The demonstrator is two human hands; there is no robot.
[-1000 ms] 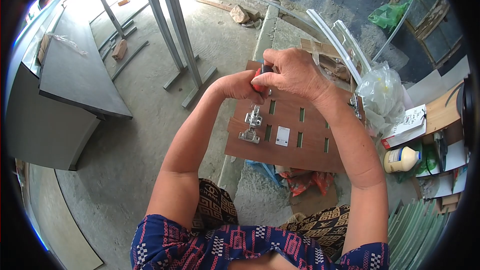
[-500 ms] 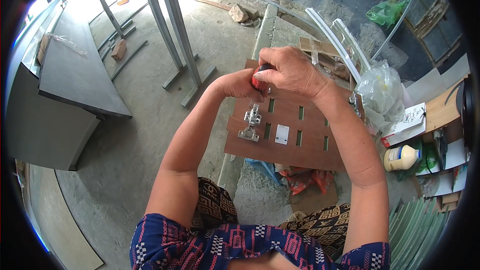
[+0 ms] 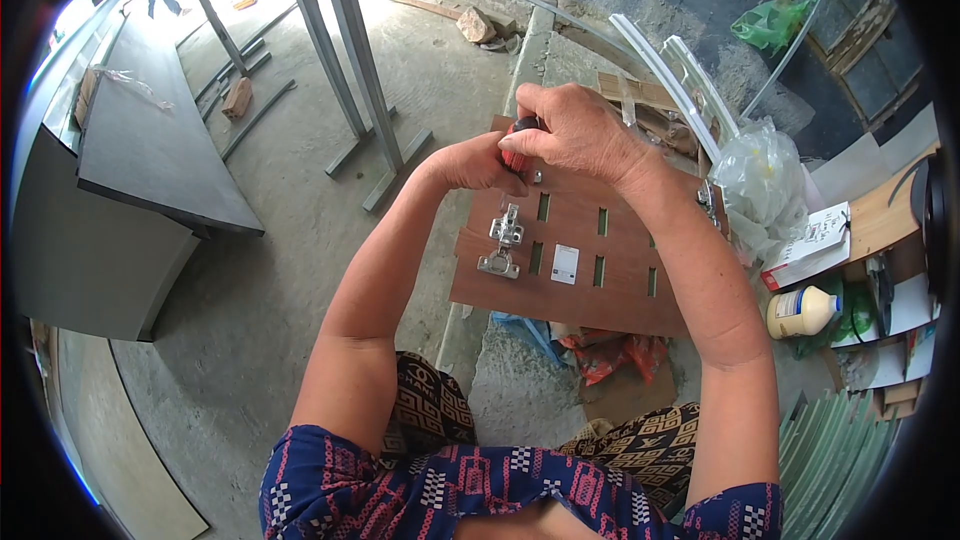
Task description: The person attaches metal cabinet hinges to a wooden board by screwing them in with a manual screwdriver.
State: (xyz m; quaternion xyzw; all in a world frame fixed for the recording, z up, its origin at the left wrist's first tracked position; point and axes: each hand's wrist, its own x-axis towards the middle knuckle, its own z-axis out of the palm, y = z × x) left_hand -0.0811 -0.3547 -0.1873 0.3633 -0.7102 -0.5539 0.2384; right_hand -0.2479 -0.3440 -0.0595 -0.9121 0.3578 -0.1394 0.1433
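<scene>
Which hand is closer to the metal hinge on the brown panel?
Left. The left hand is just above the metal hinge, gripping the red-handled screwdriver; the right hand is farther up and to the right, over the handle.

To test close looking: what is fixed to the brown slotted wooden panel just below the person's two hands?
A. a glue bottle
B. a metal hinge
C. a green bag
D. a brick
B: a silver metal hinge sits on the wooden panel near its left edge, below both hands gripping a red-handled tool.
</scene>
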